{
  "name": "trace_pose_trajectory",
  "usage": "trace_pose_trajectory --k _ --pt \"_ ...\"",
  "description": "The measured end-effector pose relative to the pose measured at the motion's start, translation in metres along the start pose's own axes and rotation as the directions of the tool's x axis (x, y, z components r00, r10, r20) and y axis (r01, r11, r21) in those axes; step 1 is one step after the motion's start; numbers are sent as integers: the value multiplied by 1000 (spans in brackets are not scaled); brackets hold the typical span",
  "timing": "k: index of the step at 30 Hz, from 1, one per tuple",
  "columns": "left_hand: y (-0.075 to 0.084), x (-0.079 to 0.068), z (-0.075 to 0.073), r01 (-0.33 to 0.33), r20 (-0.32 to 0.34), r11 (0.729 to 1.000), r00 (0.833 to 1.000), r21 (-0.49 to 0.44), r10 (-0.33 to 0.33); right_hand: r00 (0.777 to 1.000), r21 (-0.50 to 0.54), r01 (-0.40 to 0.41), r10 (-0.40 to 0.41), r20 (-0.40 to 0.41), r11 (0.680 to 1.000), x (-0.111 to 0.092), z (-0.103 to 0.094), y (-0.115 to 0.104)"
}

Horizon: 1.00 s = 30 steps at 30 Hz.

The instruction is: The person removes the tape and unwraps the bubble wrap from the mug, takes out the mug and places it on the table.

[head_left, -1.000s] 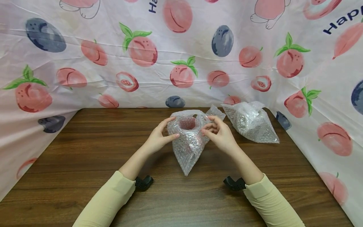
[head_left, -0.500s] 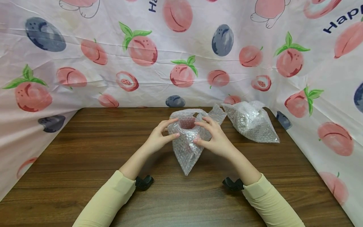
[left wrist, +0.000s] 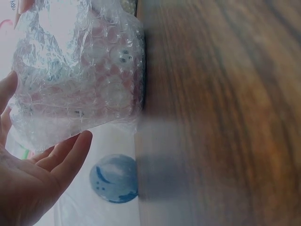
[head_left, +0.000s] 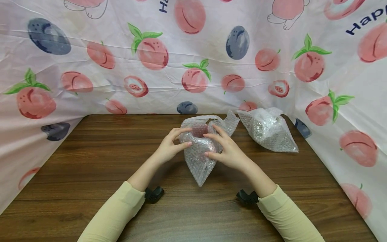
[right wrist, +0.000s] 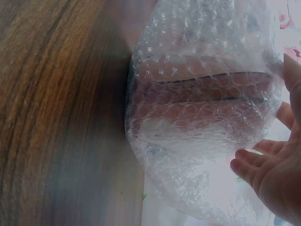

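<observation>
In the head view, a clear bubble-wrap sheet point(head_left: 198, 164) is folded around a pink object point(head_left: 200, 130), whose top shows through a gap in the wrap. One corner of the sheet points toward the front of the table. My left hand point(head_left: 169, 145) is at its left side, fingers and thumb spread and touching the wrap. On the right, my right hand point(head_left: 229, 150) lays its spread fingers over the wrap's upper edge, thumb at the front. Through the bubbles in the right wrist view, the pink object point(right wrist: 202, 89) shows dark lines.
A second bubble-wrapped bundle point(head_left: 266, 131) lies at the back right of the brown wooden table point(head_left: 75, 174). A fruit-printed cloth point(head_left: 121, 50) hangs behind and along the sides. A loose flap of wrap point(head_left: 231, 124) sticks up between the two bundles.
My right hand has moved left and inward over the wrap, its fingers spreading apart. The wrap's upper front edge has folded further over the opening. My left hand has barely moved.
</observation>
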<state>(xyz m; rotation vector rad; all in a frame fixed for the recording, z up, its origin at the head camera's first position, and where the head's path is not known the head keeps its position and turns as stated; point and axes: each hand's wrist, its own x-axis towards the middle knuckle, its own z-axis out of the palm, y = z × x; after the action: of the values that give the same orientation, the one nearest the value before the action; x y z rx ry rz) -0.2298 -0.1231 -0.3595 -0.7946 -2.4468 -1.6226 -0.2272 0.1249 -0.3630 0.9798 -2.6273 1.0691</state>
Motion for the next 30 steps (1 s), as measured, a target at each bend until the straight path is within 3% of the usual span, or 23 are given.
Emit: trace_pose_trajectory --k 20,27,30 --pt "7 0 2 9 -54 999 999 49 -6 999 54 51 -51 4 997 3 -5 12" --pt "-30 8 4 -5 -67 998 998 55 9 997 56 72 -71 -25 996 2 -7 11" --pt "-33 9 4 -12 -62 998 998 61 16 994 52 94 -91 -61 994 2 -8 11"
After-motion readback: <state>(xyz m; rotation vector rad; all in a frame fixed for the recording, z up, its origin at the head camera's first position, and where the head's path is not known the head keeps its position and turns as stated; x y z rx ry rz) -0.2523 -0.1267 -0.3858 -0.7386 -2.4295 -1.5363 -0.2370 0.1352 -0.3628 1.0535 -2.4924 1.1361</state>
